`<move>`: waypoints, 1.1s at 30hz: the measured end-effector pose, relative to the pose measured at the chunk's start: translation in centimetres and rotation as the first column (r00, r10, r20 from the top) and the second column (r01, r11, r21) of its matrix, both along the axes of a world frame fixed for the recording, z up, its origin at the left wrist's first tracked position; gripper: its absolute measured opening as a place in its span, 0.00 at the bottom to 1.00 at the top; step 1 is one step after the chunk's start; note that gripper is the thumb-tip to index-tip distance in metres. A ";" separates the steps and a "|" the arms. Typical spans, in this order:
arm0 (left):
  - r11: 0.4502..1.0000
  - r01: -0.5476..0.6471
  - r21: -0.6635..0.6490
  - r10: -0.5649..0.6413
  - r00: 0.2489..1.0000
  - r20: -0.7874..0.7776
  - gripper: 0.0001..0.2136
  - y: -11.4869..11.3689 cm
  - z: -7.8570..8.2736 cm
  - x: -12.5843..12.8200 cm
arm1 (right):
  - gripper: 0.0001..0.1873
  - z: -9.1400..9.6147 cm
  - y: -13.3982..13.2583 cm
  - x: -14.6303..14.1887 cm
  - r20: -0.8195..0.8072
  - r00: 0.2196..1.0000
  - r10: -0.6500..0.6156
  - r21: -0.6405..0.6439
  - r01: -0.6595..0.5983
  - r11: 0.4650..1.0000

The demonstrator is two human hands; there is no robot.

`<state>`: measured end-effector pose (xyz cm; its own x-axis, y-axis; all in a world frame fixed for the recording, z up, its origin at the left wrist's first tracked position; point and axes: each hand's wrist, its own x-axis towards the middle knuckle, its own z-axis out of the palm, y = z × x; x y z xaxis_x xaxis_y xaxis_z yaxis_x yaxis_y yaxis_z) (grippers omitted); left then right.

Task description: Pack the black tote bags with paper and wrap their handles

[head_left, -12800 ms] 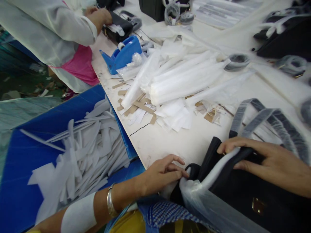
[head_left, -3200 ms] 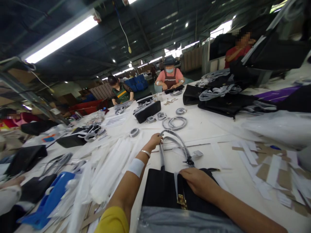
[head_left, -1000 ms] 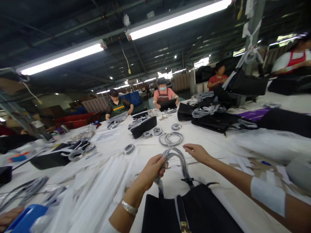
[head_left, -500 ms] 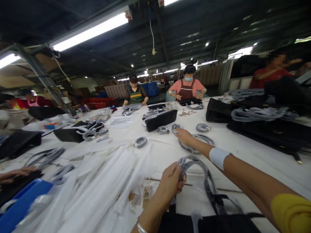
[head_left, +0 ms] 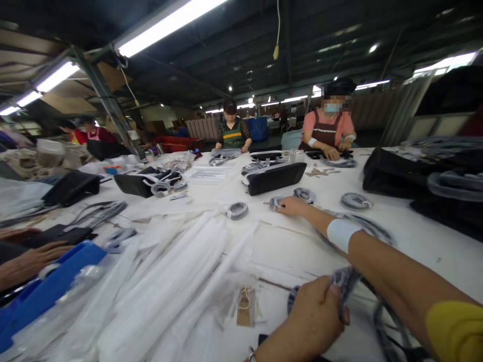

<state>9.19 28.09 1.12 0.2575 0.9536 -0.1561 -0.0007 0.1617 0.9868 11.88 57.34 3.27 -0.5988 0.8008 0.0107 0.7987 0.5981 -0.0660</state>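
Observation:
My left hand point(head_left: 315, 319) is closed around the grey wrapped bag handle point(head_left: 342, 279) at the bottom of the view, near the table's front edge. My right arm, with a white band at the wrist, stretches across the white table point(head_left: 415, 241). My right hand point(head_left: 293, 205) lies far out with its fingers extended, the fingertips on a small coiled grey strap point(head_left: 274, 202). The black bag under the handle is almost entirely out of view.
A heap of white foam sleeves point(head_left: 181, 266) fills the left. More coiled straps point(head_left: 237, 210) point(head_left: 355, 201) and a long black bag point(head_left: 275, 177) lie farther out. A blue tape dispenser point(head_left: 49, 281) and a co-worker's hand point(head_left: 26, 261) are at the left edge. Other people sit across the table.
My right hand has reached farther out and now touches the coiled strap. My left hand keeps its hold on the wrapped handle, now lower in view as my head turned left.

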 end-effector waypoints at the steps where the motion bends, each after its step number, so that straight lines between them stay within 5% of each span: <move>1: 1.000 -0.009 0.006 0.009 1.000 -0.002 0.20 0.0 0.3 -0.1 | 0.14 0.9 -1.0 0.8 0.000 0.999 0.036 0.018 -0.036 0.999; 8: 0.996 -0.087 0.026 0.080 0.976 0.202 0.23 0.1 2.5 -1.8 | 0.14 8.2 -11.7 10.4 -0.082 0.967 0.241 0.316 -0.204 0.926; 13: 0.983 -0.180 -0.035 0.179 0.904 0.389 0.26 0.1 5.9 -3.9 | 0.18 11.4 -21.6 16.9 0.129 0.864 0.488 0.597 -0.460 0.657; 16: 0.996 -0.083 0.029 0.072 0.961 0.266 0.26 -1.5 9.0 -4.1 | 0.17 11.6 -26.6 18.1 0.218 0.814 0.538 0.590 -0.549 0.592; 19: 0.973 -0.003 0.232 -0.001 1.000 0.015 0.21 -4.2 11.5 -3.6 | 0.20 10.4 -30.8 18.1 0.071 0.832 0.550 0.560 -0.490 0.669; 22: 0.886 0.000 0.464 0.063 0.991 -0.120 0.17 -7.0 12.8 -2.8 | 0.21 9.0 -34.8 17.4 -0.400 0.837 0.373 0.411 -0.200 0.889; 24: 0.815 0.035 0.579 0.083 0.981 -0.176 0.16 -8.6 13.0 -2.5 | 0.16 8.6 -37.5 16.4 -0.722 0.689 0.065 0.089 0.000 0.996; 25: 0.788 0.059 0.613 0.090 0.974 -0.210 0.17 -9.3 13.1 -2.3 | 0.15 8.5 -38.8 15.8 -0.824 0.553 -0.124 -0.128 0.032 0.991; 26: 0.767 0.085 0.636 0.096 0.965 -0.245 0.17 -10.0 13.1 -2.2 | 0.15 8.5 -39.8 15.2 -0.868 0.383 -0.315 -0.344 -0.005 0.939; 28: 0.738 0.138 0.660 0.101 0.945 -0.310 0.19 -11.2 13.1 -2.0 | 0.16 8.7 -41.4 13.8 -0.766 0.017 -0.643 -0.628 -0.236 0.742; 30: 0.722 0.179 0.669 0.103 0.927 -0.360 0.21 -12.2 13.0 -1.9 | 0.15 8.6 -42.1 12.6 -0.573 -0.223 -0.789 -0.665 -0.436 0.606; 33: 0.741 0.170 0.650 0.123 0.917 -0.380 0.23 -13.0 12.6 -1.8 | 0.12 7.8 -41.9 11.4 -0.497 -0.385 -0.778 -0.616 -0.476 0.628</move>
<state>7.39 15.12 13.75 0.3415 0.8415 0.4187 0.3841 -0.5316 0.7549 23.29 15.40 11.05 -0.1421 0.9690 -0.2023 -0.6438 -0.2457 -0.7247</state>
